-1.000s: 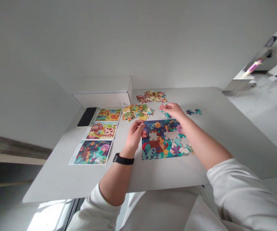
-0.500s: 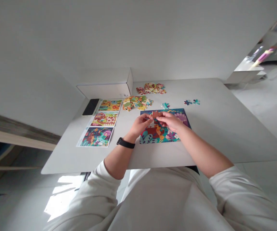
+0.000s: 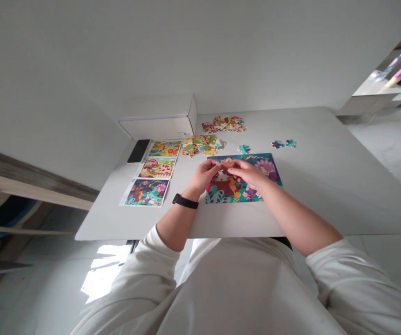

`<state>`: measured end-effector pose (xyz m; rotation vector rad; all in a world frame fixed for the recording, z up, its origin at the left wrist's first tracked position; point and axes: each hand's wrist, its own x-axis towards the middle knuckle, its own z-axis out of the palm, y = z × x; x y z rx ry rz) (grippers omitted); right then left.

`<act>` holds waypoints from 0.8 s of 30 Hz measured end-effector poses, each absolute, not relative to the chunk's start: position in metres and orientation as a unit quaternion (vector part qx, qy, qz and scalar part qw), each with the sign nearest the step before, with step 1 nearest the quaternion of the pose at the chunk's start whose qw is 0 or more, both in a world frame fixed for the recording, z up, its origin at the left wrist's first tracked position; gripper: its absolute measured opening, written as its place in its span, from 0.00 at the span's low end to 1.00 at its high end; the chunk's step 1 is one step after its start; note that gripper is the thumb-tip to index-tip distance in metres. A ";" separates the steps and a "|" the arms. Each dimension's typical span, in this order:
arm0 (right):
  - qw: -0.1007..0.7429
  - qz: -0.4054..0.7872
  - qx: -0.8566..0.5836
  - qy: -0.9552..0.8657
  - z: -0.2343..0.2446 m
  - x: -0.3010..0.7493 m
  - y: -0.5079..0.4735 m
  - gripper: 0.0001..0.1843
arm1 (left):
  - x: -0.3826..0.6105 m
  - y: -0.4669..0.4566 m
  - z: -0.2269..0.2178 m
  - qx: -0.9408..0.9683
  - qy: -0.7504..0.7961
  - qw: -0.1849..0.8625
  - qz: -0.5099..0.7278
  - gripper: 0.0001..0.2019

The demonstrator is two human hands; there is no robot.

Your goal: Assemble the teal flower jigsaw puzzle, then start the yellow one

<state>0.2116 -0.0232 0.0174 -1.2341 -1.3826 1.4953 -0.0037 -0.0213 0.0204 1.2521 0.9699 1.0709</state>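
Both hands, the left hand (image 3: pixel 203 176) and the right hand (image 3: pixel 247 173), are curled inward, their fingertips meeting on a reddish jigsaw piece (image 3: pixel 226 163). It is held over the middle of a partly assembled jungle jigsaw puzzle (image 3: pixel 258 160), which lies flat on a white table (image 3: pixel 308 195), with a gap still showing below the hands. A black watch (image 3: pixel 185 201) circles the left wrist. To the left lie 3 picture cards (image 3: pixel 145 192) in a column, beside a black phone (image 3: pixel 138 151). 2 heaps of loose pieces (image 3: pixel 200 145) sit at the far side, near a white box (image 3: pixel 158 123). 3 single pieces (image 3: pixel 282 144) lie far right.
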 end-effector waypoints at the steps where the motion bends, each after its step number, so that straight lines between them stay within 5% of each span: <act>1: 0.383 0.572 -0.479 -0.545 0.018 0.212 -0.023 0.23 | -0.004 -0.021 0.021 0.534 0.413 0.577 0.459 0.26; 14: 0.427 0.546 -0.467 -0.550 0.019 0.210 -0.023 0.26 | -0.010 -0.016 0.022 0.478 0.451 0.555 0.509 0.17; 24: 0.411 0.525 -0.460 -0.586 0.013 0.207 -0.024 0.22 | -0.005 -0.016 0.019 0.527 0.420 0.559 0.484 0.21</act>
